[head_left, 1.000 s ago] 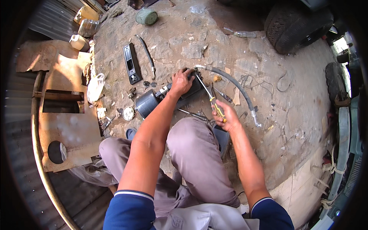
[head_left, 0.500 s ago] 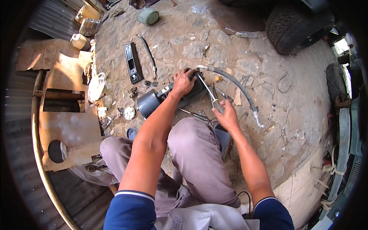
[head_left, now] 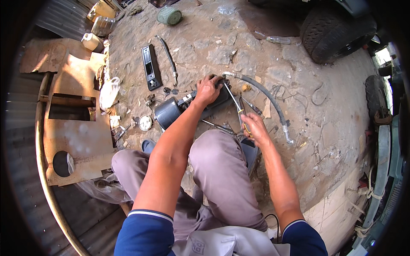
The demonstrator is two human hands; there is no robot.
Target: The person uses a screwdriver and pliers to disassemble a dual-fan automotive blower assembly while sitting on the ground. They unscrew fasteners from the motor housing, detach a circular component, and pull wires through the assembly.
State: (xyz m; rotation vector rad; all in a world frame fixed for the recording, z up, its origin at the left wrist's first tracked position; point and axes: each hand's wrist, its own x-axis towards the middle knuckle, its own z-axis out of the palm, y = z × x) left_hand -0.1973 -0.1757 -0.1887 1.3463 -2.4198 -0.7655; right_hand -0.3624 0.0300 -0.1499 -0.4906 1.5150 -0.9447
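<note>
A black plastic unit with a drum-shaped end [head_left: 166, 113] lies on the ground in front of my knees. My left hand [head_left: 207, 91] is closed over its far right end, fingers curled round the edge. In my right hand [head_left: 255, 128] is a screwdriver [head_left: 233, 98] with a yellow and dark handle; its long shaft slants up and left to the unit beside my left fingertips. What the tip touches is too small to make out. A thick black hose [head_left: 270, 94] with metal end fittings curves away to the right. Another slim tool [head_left: 218, 126] lies below the unit.
Farther off lie a black panel [head_left: 150, 68], a shorter hose [head_left: 168, 57] and a green cylindrical filter [head_left: 169, 16]. A round white-faced part [head_left: 144, 123] sits left of the unit. A rusty cut-out metal sheet [head_left: 81, 136] stands at left, a vehicle tyre [head_left: 329, 36] at upper right.
My right hand has shifted its grip on the screwdriver, turning the handle, and sits slightly lower. My left hand stays on the black unit.
</note>
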